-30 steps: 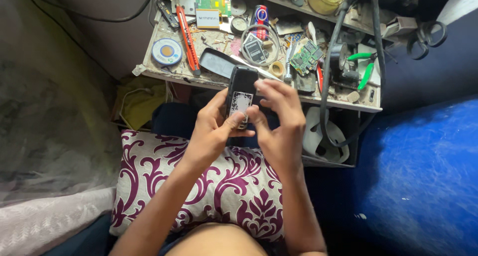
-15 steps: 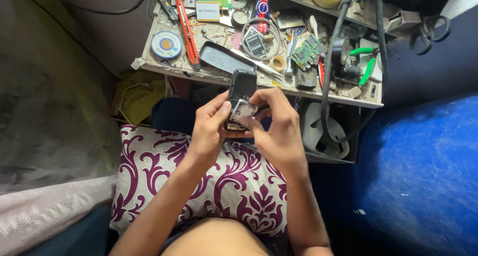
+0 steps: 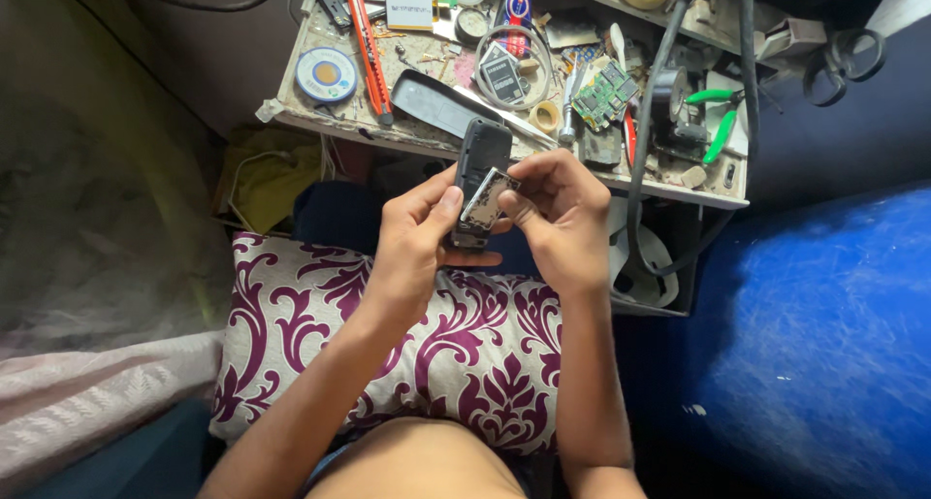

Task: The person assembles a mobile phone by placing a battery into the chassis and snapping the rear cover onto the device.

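Note:
My left hand (image 3: 419,235) grips a small dark handset body (image 3: 479,160) from below, thumb along its side. My right hand (image 3: 558,213) pinches a thin silvery metal plate (image 3: 487,198) that tilts up off the handset's face. Both hands hover over a maroon and white patterned cushion (image 3: 388,344) on my lap, just in front of a cluttered low workbench (image 3: 679,184).
On the bench lie an orange utility knife (image 3: 369,53), a solder reel (image 3: 328,74), a dark phone cover (image 3: 441,103), a green circuit board (image 3: 605,94), green-handled pliers (image 3: 720,121) and a black cable (image 3: 648,121). Blue fabric (image 3: 824,334) fills the right side.
The handset has been lowered slightly toward me and the silvery plate, earlier flat against it, is now lifted at an angle by my right hand.

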